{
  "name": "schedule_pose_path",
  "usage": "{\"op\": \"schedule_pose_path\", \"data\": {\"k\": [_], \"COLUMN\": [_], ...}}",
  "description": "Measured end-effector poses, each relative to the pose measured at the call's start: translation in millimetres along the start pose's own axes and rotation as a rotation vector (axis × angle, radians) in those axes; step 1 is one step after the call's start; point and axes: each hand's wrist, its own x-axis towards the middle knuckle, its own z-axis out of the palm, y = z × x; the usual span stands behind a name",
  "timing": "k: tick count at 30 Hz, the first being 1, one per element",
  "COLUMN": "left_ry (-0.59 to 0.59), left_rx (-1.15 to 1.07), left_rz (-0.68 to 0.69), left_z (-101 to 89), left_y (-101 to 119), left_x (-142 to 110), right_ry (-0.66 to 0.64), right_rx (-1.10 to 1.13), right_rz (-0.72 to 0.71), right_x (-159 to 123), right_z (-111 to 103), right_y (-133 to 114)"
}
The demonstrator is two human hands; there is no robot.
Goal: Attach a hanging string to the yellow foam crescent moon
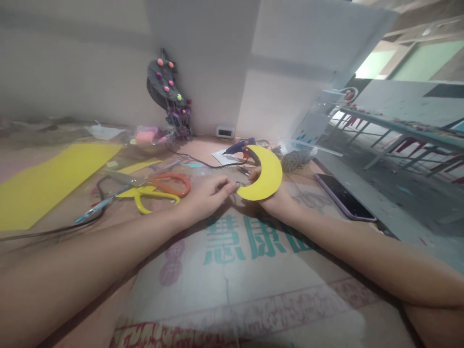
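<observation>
My right hand (277,200) holds a yellow crescent moon cutout (271,176), with its fingers partly hidden behind it. My left hand (213,195) is closed in a pinch at the crescent's lower tip. A thin grey strand of yarn (238,185) shows at its fingertips. Just behind the crescent lies a blue glue gun (239,146) with a small red light. To the left of my left hand rest scissors with orange and yellow handles (168,184).
A ball of grey yarn (295,161) sits right of the crescent, and a phone (344,197) lies by the table's right edge. Yellow sheet (54,181) covers the left side. A dark moon decoration with pompoms (163,84) leans on the wall. Printed cardboard (217,290) lies beneath my arms.
</observation>
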Motion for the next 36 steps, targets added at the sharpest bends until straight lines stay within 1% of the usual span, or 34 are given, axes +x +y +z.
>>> {"op": "schedule_pose_path", "data": {"k": [1, 2, 6, 8, 11, 13, 16, 19, 23, 25, 30, 33, 36], "left_ry": [-0.018, -0.031, -0.051, -0.052, -0.052, -0.05, -0.046, -0.053, -0.062, -0.068, -0.09, -0.099, -0.1], "left_rx": [0.006, 0.014, 0.012, 0.007, 0.011, 0.007, 0.026, 0.043, 0.078, 0.089, 0.112, 0.128, 0.117], "left_rz": [0.005, 0.008, -0.005, -0.009, -0.004, 0.001, 0.008, 0.007, 0.018, 0.031, 0.062, 0.079, 0.082], "left_z": [0.2, 0.3, 0.9, 1.1, 1.7, 2.0, 1.7, 0.8, 0.5, 0.7, 0.9, 0.4, 0.2], "left_y": [0, 1, 3, 3, 2, 1, 1, 3, 3, 2, 0, 0, 0], "left_x": [0, 0, -1, 0, 0, 0, -1, -1, -1, -1, 0, 0, -1], "right_ry": [0.024, 0.014, -0.168, -0.194, -0.213, -0.236, -0.25, -0.246, -0.213, -0.202, -0.191, -0.178, -0.174], "right_rx": [0.023, 0.059, 0.248, 0.298, 0.329, 0.336, 0.232, 0.156, 0.247, 0.258, 0.158, 0.107, 0.107], "right_rz": [0.011, 0.02, 0.041, 0.059, 0.105, 0.169, 0.274, 0.329, 0.424, 0.419, 0.294, 0.268, 0.256], "right_x": [1, 1, 2, 1, 0, 0, 2, 4, 2, 1, 2, 2, 2], "right_z": [-1, -2, -2, 0, 1, 0, -2, -1, 4, 5, 5, 5, 6], "right_y": [3, 5, 9, 8, 5, 2, -3, -5, 0, 3, 9, 12, 14]}}
